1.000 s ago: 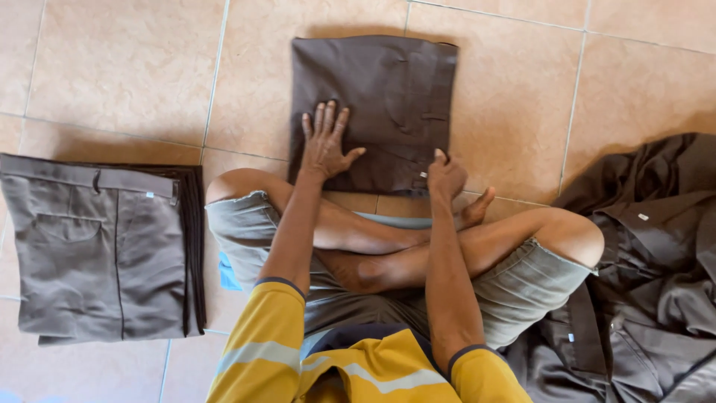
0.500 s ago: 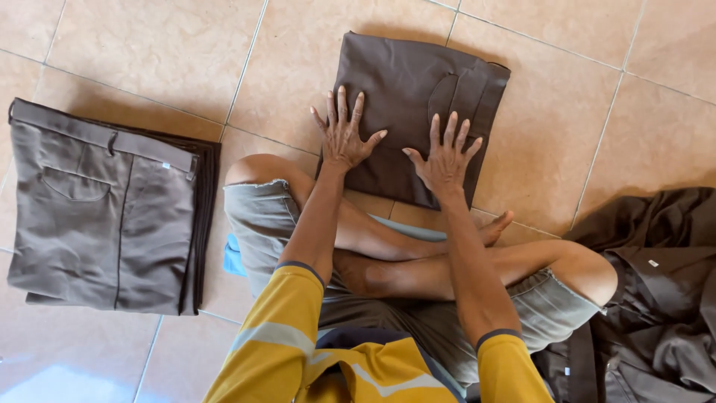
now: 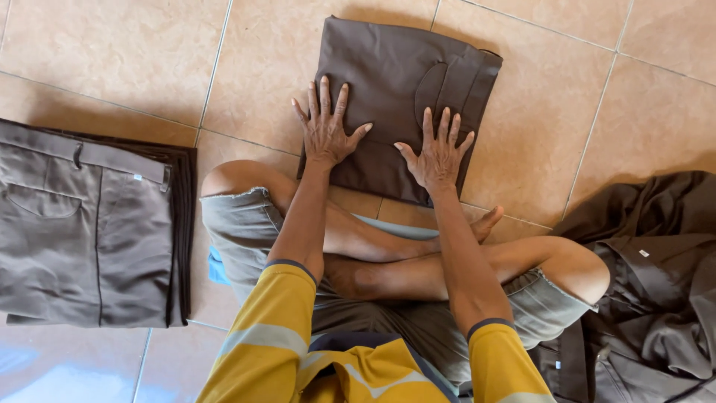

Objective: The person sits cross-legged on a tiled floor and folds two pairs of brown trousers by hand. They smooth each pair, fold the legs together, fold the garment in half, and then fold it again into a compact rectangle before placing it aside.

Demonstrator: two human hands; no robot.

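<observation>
Both hands lie flat, fingers spread wide, on the folded trousers [image 3: 403, 97] on the floor [image 3: 134, 60]: left hand [image 3: 326, 133] at their near left edge, right hand [image 3: 438, 153] beside it. A stack [image 3: 82, 224] lies well left, a heap [image 3: 656, 283] right.

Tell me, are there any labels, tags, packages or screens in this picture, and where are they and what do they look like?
Small white tag: a tiny pale square on the waistband of the folded grey trousers stacked at the left.
Small white tag: a tiny pale patch on the heap of dark brown clothes at the right.
No packages, signs or screens in view.
</observation>
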